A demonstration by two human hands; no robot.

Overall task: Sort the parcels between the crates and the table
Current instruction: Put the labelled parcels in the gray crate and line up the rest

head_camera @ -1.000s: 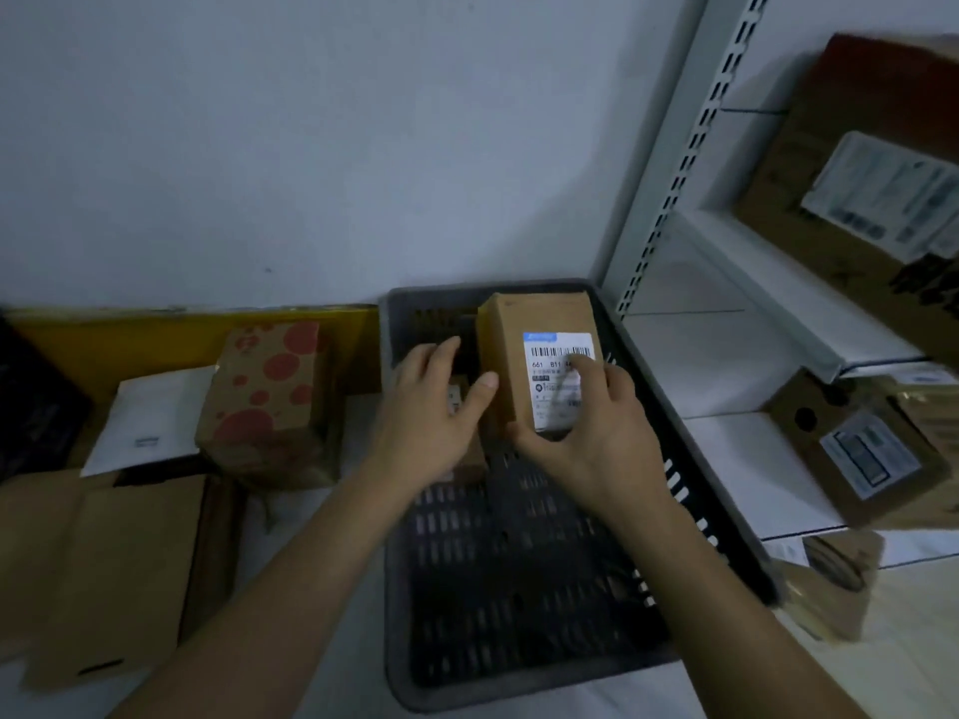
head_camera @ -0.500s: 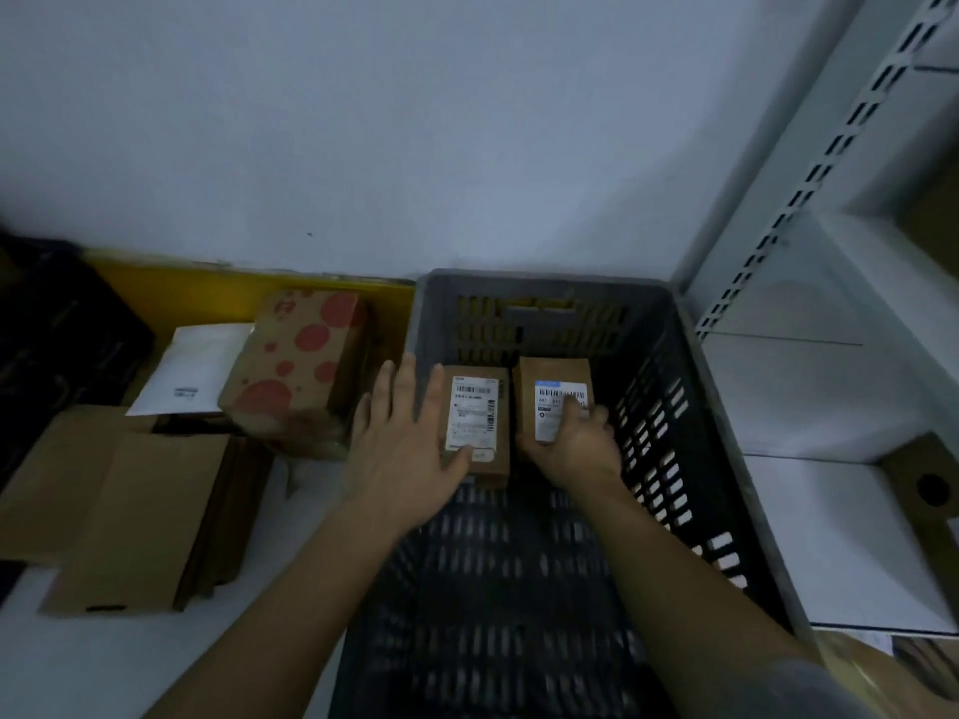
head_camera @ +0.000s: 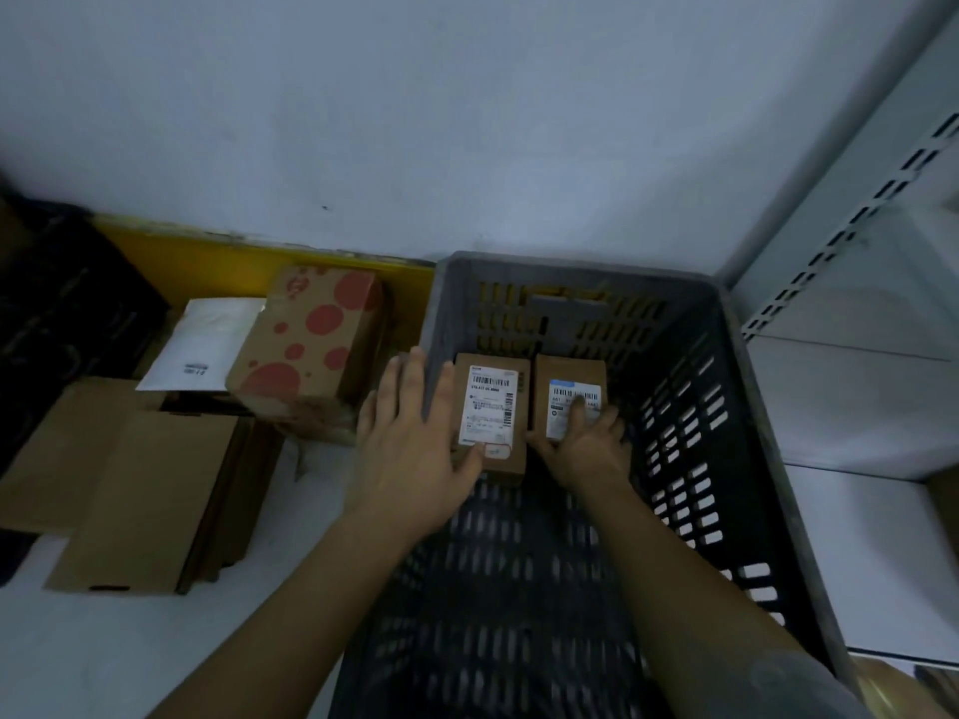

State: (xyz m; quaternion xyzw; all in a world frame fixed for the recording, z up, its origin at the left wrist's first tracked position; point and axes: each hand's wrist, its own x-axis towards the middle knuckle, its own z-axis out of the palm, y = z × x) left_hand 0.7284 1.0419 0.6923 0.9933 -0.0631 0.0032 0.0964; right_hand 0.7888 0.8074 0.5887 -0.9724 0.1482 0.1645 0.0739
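Two small brown parcels with white labels lie side by side on the floor of the dark grey slotted crate [head_camera: 737, 407]. My left hand [head_camera: 415, 448] rests flat with spread fingers against the left side of the left parcel [head_camera: 493, 412], thumb on its near corner. My right hand [head_camera: 584, 443] grips the near end of the right parcel [head_camera: 571, 391], fingers over its label. A brown box with red dots [head_camera: 306, 355] stands on the white table [head_camera: 155, 656] to the left of the crate.
A white padded envelope [head_camera: 202, 350] lies behind flat brown cardboard boxes [head_camera: 140, 500] at the left. A yellow board [head_camera: 207, 262] leans along the wall. White metal shelving [head_camera: 856, 407] stands right of the crate. A black crate [head_camera: 57, 303] sits far left.
My right hand has lowered the right parcel from above the crate onto its floor beside the left parcel. My left hand has stayed at the left parcel. My view has tilted downward.
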